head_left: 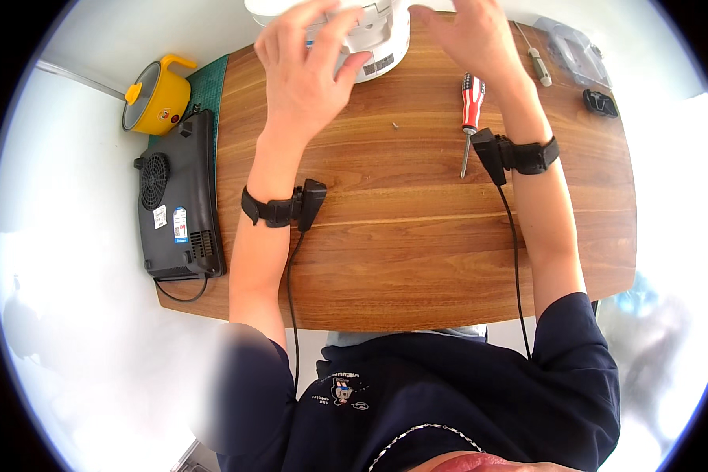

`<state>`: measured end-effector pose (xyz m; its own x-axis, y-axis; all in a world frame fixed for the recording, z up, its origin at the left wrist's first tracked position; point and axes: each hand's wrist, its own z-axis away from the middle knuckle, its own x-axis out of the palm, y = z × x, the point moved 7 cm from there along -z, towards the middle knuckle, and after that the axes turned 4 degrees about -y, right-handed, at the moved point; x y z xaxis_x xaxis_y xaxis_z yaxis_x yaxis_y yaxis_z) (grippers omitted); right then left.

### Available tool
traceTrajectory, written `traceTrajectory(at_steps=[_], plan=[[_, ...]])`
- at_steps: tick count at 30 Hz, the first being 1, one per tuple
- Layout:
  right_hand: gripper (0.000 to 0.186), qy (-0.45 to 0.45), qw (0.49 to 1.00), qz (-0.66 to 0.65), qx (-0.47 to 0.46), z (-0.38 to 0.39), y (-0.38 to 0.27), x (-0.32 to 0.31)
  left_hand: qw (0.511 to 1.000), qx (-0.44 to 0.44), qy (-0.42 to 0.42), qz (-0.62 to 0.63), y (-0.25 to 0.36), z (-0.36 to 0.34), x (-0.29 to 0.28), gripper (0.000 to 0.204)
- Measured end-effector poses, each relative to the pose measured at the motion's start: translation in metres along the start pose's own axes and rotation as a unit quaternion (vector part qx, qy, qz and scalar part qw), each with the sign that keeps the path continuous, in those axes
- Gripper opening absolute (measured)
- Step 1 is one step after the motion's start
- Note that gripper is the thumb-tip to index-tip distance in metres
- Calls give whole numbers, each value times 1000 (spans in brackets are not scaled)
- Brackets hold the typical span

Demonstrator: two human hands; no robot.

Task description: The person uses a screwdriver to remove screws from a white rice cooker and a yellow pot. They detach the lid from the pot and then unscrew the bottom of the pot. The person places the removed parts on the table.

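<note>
A white plastic appliance (380, 60) sits at the far edge of the desk, its top cut off by the frame. My left hand (307, 75) is open over its left front, fingers spread and bent; whether the fingertips touch it is unclear. Just right of the appliance is my right hand (472, 39), open with the thumb apart and the other fingers partly out of frame. Below it lies a red, white and dark screwdriver (472, 106), with a small metal piece (395, 124) to its left. Each wrist wears a black strapped device with a cable.
On the left are a yellow pot (156, 106), a dark green mat (208, 82) and a black appliance (177, 197) with a round grille. At the back right lie a slim screwdriver (543, 71), a clear plastic tray (574, 51) and a black object (599, 103) on the wooden desk (401, 252).
</note>
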<state>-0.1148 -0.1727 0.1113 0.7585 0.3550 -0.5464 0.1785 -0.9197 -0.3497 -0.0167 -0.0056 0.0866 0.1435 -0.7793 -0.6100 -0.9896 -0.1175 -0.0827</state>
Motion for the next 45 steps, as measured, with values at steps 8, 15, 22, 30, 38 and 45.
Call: traceTrajectory(at_steps=[8, 15, 22, 30, 38, 45], plan=[[22, -131, 971, -28, 196, 42, 52, -13, 879, 8, -429, 206, 33, 48, 67, 18], [55, -241, 953, -99, 157, 131, 80, 2, 848, -35, -470, 242, 27, 61, 100, 11], [55, -224, 954, -131, 152, 153, 87, 7, 812, -130, -469, 322, 18, 63, 98, 10], [40, -217, 973, 18, 72, 151, 79, 8, 822, -123, -481, 277, 18, 66, 99, 13], [29, -218, 962, -94, 132, 153, 89, 12, 824, -185, -393, 365, 19, 65, 111, 7], [27, -215, 924, -191, 251, 159, 105, 7, 705, -350, -265, 556, 0, 89, 135, 15]])
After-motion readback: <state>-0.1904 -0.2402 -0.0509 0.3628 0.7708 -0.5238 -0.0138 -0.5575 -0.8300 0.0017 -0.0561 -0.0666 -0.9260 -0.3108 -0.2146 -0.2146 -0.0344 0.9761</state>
